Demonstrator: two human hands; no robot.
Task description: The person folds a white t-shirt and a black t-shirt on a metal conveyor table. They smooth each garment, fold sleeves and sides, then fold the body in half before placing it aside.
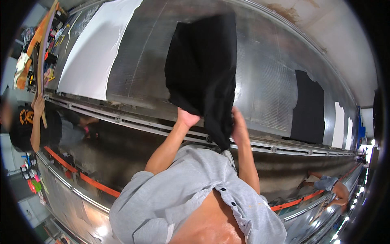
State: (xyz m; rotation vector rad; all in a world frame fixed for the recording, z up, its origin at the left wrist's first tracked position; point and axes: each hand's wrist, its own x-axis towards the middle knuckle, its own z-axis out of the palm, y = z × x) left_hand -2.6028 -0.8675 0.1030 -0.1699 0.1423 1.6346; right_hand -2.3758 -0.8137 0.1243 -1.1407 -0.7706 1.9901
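**Black cloth held up over the long metal tabletop**

The long metal tabletop (264,77) fills the view, a ribbed, shiny surface curving from 10 o'clock to 3 o'clock, edged by a rail (134,122) on your side. A large white sheet (93,44) lies flat on it at 10 o'clock. A second black piece (308,107) lies flat at 3 o'clock, with narrow white pieces (339,124) just beyond it.

The black cloth (203,69) you hold hangs at 12 o'clock from both hands, its long axis running up and away from you across the tabletop. Your left hand (187,118) pinches its lower left edge, fingers closed into the fabric. Your right hand (239,124) sits just beside the lower right edge, touching it; its fingers are hidden behind the fabric, so you cannot tell its grip. Both hands are equally near.

Another person (36,128) stands at 9 o'clock, holding a wooden board (44,49).
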